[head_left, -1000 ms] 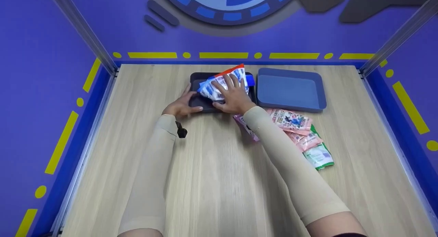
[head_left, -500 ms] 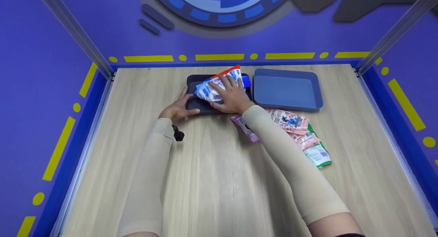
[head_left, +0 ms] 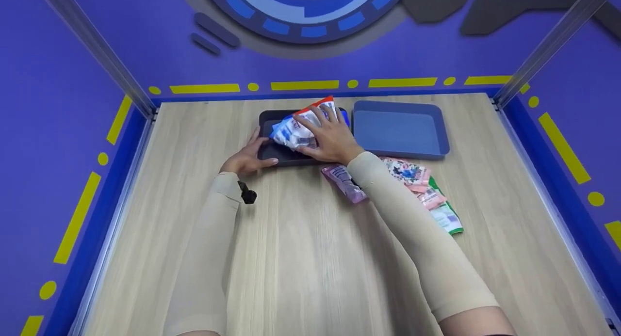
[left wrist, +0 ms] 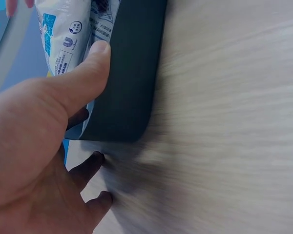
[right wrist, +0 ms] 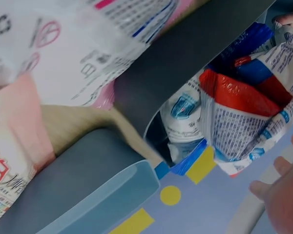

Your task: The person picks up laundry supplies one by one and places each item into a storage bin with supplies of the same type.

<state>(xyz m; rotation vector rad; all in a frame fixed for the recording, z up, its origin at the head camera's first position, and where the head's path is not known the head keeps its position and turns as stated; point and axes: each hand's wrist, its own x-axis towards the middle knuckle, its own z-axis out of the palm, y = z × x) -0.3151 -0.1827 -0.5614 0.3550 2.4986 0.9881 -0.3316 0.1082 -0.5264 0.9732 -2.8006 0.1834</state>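
Barely a shift: right hand (head_left: 335,141), fingers splayed, rests on packets (head_left: 291,132) in the dark tray (head_left: 285,156), left hand (head_left: 246,157), fingers spread, seemingly steadying it.

head camera faced forward-down from above; both nearer wrist views shared the dark, smooth rectangular tray (head_left: 286,157).

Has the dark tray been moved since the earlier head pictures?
No: in the head view, the dark tray shows no visible shift either way against the yellow bar behind it.
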